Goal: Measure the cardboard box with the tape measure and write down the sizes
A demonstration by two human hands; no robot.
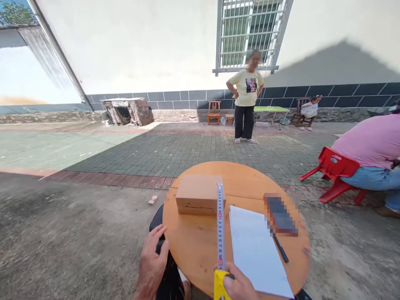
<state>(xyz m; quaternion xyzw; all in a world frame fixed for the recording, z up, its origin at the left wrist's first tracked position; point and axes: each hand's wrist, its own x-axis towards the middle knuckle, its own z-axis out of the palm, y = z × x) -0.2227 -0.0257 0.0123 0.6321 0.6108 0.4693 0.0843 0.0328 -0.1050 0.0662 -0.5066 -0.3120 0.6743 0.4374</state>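
My right hand (240,284) is closed round a yellow tape measure (220,281) at the near side of the round wooden table (193,243). Its white blade (220,233), marked with black and red numbers, stretches away from me, and the tip reaches the right side of a brown cardboard box (198,191). Whether the blade touches the box I cannot tell. My left hand (153,258) holds nothing; its fingers are apart beside the table's left edge. White sheets of paper (256,254) lie right of the blade, with a black pen (280,248) along their right edge.
A blurred dark rectangular object (281,214) lies on the table's right side. At the right, a person in a pink top (371,135) sits on a red plastic chair (339,162). Another person (248,91) stands by the wall, near a wooden chair (214,112).
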